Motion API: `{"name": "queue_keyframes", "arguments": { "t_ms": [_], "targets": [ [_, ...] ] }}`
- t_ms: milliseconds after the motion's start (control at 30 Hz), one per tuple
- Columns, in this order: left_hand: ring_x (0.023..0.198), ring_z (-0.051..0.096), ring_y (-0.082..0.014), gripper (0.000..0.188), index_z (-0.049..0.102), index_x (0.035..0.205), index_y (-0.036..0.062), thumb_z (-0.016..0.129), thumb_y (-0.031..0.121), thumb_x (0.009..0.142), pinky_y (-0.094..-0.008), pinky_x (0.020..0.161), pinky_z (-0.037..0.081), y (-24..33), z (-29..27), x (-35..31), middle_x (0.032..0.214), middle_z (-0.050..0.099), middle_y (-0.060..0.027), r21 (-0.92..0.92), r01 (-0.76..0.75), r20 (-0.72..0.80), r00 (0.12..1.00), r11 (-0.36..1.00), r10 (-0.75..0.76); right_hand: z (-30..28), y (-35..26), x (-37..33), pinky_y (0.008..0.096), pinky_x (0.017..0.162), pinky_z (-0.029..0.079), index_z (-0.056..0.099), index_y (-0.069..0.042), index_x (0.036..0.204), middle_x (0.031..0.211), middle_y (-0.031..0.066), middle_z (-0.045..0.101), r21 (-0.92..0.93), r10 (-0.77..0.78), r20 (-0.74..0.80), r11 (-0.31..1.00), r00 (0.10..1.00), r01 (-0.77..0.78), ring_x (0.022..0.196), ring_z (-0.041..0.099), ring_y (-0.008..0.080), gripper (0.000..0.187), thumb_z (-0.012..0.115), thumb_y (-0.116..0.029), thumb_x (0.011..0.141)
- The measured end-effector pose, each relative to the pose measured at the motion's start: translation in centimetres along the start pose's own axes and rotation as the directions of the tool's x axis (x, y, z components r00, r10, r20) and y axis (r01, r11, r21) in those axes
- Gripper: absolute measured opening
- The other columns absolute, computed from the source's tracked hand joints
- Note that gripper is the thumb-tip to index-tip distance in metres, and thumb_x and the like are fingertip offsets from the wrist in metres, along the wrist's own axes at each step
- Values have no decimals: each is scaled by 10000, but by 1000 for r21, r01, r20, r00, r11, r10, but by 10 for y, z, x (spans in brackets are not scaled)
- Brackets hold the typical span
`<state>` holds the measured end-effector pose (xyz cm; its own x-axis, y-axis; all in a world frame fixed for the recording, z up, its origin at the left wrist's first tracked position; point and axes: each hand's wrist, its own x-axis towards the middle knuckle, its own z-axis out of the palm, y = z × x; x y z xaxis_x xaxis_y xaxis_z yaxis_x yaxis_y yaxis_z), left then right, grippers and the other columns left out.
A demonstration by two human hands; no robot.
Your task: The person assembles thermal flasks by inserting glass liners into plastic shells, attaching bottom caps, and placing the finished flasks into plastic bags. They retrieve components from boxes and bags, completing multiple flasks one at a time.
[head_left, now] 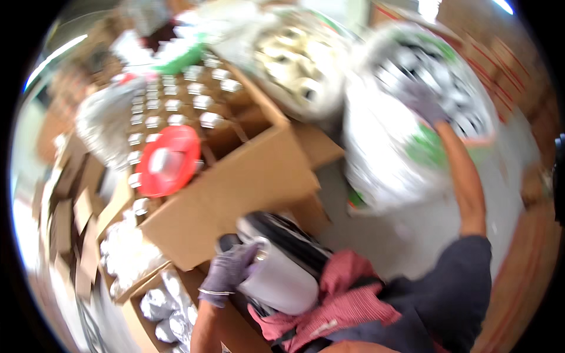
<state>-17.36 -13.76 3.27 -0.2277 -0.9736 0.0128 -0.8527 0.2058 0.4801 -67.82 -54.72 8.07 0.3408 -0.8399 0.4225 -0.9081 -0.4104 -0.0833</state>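
Note:
The picture is motion-blurred. My gloved left hand (pixel 228 272) grips a white and black rounded object (pixel 282 265) close to my body, beside the near corner of a large cardboard box (pixel 247 182). My gloved right hand (pixel 426 103) is stretched far out to the right and clutches a big clear plastic bag (pixel 394 147) full of silvery pieces. Rows of silver-capped jars (pixel 176 106) fill the box, and a red round lid (pixel 169 160) lies on top of them.
A second clear bag of pale items (pixel 300 59) leans at the box's far side. A smaller box with silver pouches (pixel 159 306) sits at lower left, near flat cardboard pieces (pixel 70 206). A red cloth (pixel 347 294) hangs at my waist. Grey floor (pixel 424 223) lies to the right.

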Motion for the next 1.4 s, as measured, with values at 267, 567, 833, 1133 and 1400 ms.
{"name": "queue_keyframes", "arguments": {
  "t_ms": [267, 567, 833, 1133, 1400],
  "targets": [
    [759, 650, -335, 327, 649, 986, 163, 556, 466, 906, -444, 661, 513, 10, -2, -1, 799, 651, -145, 175, 178, 65, 979, 968, -192, 23, 30, -1, 428, 964, 443, 572, -103, 1265, 1138, 154, 622, -405, -137, -280, 914, 950, 13, 1060, 586, 322, 499, 635, -404, 873],
    [1065, 597, -321, 718, 453, 1312, -43, 781, 293, 770, -392, 911, 487, 65, -62, 61, 1215, 583, -191, 206, -21, -659, 736, 978, 155, -40, -289, -35, 352, 785, 461, 632, 25, 1027, 914, 138, 605, 613, -596, -249, 514, 764, 600, 852, 589, 287, 311, 537, -266, 969],
    [941, 617, -125, 413, 577, 1172, -35, 680, 224, 867, -273, 837, 501, 44, -59, 31, 1028, 654, -55, -844, -121, -441, 712, 522, -546, -67, -407, -53, 407, 904, 472, 548, -98, 1244, 1216, 154, 528, 362, -616, -651, 260, 443, 895, 1081, 559, 336, 453, 669, -229, 827],
    [904, 589, -125, 418, 533, 1228, -1, 607, 259, 910, -273, 769, 491, 34, -20, 20, 1046, 615, -60, -912, -300, -409, 722, 280, -559, -4, -441, -92, 398, 853, 543, 454, -60, 1328, 1232, 200, 513, 577, -679, -314, 419, 664, 701, 907, 642, 353, 586, 674, -262, 824],
    [1348, 382, -311, 828, 459, 1391, 16, 772, 192, 645, -405, 1110, 313, 3, -23, 10, 1451, 404, -211, -71, -202, -812, 580, 977, 61, 25, -462, -101, 314, 592, 546, 592, -7, 1127, 846, 111, 687, 601, -691, 440, -248, 573, -760, 656, 663, 190, 487, 502, -454, 954]
  ]
}}
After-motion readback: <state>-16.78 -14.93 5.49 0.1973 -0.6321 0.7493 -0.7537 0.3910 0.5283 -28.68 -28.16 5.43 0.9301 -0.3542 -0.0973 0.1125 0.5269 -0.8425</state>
